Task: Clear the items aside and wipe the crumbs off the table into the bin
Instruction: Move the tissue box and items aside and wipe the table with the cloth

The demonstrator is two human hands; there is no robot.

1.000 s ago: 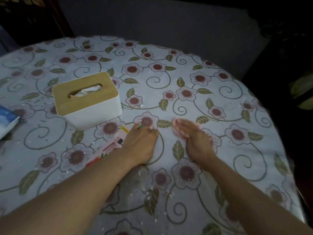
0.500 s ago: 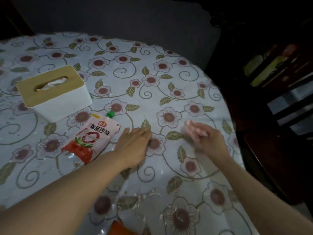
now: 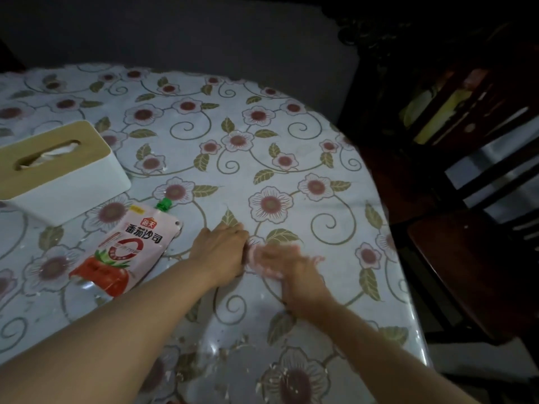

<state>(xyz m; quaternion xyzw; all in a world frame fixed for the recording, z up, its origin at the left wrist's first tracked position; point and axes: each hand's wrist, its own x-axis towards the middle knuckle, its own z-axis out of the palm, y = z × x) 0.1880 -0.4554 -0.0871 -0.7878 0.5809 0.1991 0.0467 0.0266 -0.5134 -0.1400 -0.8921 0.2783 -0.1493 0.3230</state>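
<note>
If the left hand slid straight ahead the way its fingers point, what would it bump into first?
Probably nothing. The left hand lies flat with its fingers pointing up the table, away from the person. Ahead is only flowered cloth to the far edge. The ketchup pouch and tissue box sit off to its left.

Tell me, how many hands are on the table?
2. The left hand lies flat beside the pouch; the right hand, blurred, presses a pink cloth just right of it.

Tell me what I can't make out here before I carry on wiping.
- Bin: nowhere in the head view.
- Right hand and pink cloth: motion-blurred, so the grip is unclear.
- Tissue box: cut off by the left edge.
- Crumbs: too small to count.
</note>
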